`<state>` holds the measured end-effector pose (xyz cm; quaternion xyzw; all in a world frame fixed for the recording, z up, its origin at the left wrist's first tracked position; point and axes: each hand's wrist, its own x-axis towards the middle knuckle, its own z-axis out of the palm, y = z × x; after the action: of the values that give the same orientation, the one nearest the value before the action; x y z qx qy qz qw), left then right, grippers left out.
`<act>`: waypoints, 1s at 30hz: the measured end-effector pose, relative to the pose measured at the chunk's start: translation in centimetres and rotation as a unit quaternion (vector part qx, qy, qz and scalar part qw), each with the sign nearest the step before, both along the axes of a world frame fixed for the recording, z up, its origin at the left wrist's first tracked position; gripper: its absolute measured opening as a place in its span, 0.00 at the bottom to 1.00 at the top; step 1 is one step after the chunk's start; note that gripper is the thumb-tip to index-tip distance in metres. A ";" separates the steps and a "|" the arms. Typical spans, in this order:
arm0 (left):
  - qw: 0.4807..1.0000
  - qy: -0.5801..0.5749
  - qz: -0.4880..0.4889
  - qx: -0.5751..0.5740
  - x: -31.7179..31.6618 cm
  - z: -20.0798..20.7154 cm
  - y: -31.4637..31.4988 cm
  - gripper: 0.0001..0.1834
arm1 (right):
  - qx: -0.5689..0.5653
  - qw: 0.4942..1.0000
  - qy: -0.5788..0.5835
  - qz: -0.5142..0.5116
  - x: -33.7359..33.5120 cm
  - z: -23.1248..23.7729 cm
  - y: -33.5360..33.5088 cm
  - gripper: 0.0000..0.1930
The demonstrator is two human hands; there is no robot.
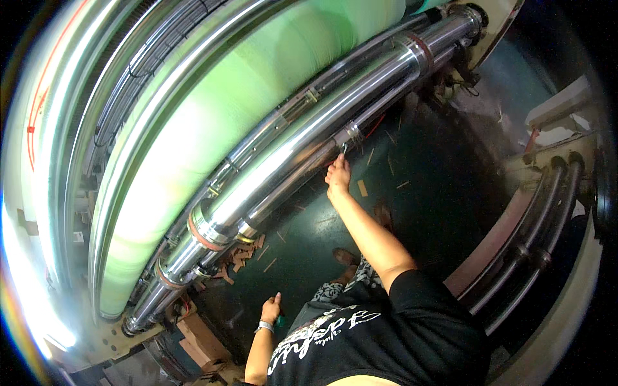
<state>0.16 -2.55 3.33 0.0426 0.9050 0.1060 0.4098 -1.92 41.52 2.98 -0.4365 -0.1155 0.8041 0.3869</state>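
My right hand [338,175] reaches forward, its fingers closed on a small shiny metal piece [344,148] that looks like a short tool. The piece meets or lies just below a metal collar [348,134] on the thin bar under the polished roller [302,132]; contact is unclear. My left hand [271,309], with a band on its wrist, hangs low by my side, thumb up and fingers curled. A bit of something green [280,320] shows beside those fingers; its kind is hidden.
A wide roll of pale green material [212,132] curves behind the roller. Brown scraps [241,256] and thin strips lie on the dark floor [309,235] near my shoes. A cardboard box [201,340] stands lower left. Dark rails [531,248] run along the right.
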 end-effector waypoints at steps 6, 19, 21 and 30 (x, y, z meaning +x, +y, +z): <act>1.000 -0.012 -0.006 0.029 -0.3 -0.6 2.5 0.31 | 0.168 0.977 -0.123 -0.041 1.5 -4.3 -0.7 0.10; 0.992 -0.043 0.107 -0.053 3.2 -8.8 2.5 0.31 | 0.691 0.494 -0.508 0.140 13.7 19.7 28.5 0.08; 0.987 -0.029 0.160 -0.018 3.7 -7.7 4.4 0.30 | 0.681 0.399 -0.566 0.239 12.7 21.4 33.1 0.07; 0.966 -0.024 0.245 0.074 13.1 -7.8 19.7 0.29 | 0.730 0.290 -0.479 0.393 8.8 22.1 39.6 0.07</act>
<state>13.24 17.15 -4.46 -0.1529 0.8676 0.2703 0.3883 6.85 81.08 25.09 -0.1839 -0.9768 0.0922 0.0597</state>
